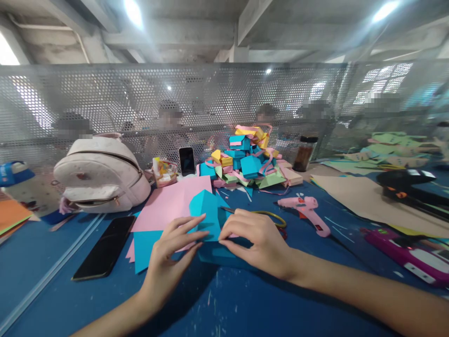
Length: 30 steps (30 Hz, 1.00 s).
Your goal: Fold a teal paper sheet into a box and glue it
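A folded piece of blue paper (207,210) stands between my two hands, its upper flap raised and its lower part lying near the table's front. My left hand (177,243) is at its left side with fingers stretched out and apart, the fingertips against the paper. On the right edge, my right hand (254,238) pinches the paper between thumb and forefinger. Behind the right hand, scissors (271,215) with a yellow handle are partly hidden. Pink paper sheets (175,201) and a blue sheet (145,248) lie under and beside the left hand.
A pile of coloured paper boxes (245,161) rises behind. To the right lie a pink glue gun (305,208), a black stapler (403,187), a purple device (403,255) and brown paper (361,201). On the left are a black phone (105,248) and a white backpack (101,175). A mesh partition (210,93) stands behind.
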### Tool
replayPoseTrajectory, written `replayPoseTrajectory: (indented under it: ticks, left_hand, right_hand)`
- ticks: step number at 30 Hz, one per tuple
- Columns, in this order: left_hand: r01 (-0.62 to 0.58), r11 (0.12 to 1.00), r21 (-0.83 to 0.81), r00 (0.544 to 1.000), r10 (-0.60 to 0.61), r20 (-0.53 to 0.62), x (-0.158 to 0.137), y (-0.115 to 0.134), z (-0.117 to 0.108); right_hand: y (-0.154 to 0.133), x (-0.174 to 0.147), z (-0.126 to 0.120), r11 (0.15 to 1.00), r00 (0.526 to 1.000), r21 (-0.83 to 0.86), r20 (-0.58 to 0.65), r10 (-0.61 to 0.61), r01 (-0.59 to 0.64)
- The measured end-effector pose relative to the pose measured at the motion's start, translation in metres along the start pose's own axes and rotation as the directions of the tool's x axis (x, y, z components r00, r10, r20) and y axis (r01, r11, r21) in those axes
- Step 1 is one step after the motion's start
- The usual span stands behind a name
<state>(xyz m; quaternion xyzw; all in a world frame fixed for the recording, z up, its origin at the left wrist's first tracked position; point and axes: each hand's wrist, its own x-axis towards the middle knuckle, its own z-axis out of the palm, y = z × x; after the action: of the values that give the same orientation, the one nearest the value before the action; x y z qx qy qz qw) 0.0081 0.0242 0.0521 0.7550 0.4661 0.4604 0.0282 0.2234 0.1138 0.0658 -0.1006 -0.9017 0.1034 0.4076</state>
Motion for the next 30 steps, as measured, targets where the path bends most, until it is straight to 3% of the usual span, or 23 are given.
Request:
replayPoseTrajectory:
  ticks: [9,21,26,30]
  left_hand:
    - [0.212,0.974,-0.077,0.975,-0.206,0.078,-0.01,-0.006,0.009]
    - [0.19,0.974,-0.121,0.969,-0.166,0.185,-0.016,-0.001,0.016]
    - [0.316,0.924,-0.215,0.94,-0.275,0.203,-0.014,-0.003,0.015]
    - [0.464,0.799,-0.382,0.886,-0.415,0.209,-0.011,-0.01,0.017]
  right_hand:
    - [-0.001,0.0,0.0,0.98,0.991,0.155,-0.035,0.129,-0.122]
    - [-0.006,-0.001,0.001,0.966,0.987,0.209,-0.018,0.16,-0.153]
    - [-0.002,0.002,-0.003,0.988,0.994,0.139,-0.069,0.08,-0.07]
    - [0.001,0.005,-0.01,0.997,0.988,-0.001,-0.134,-0.075,0.076]
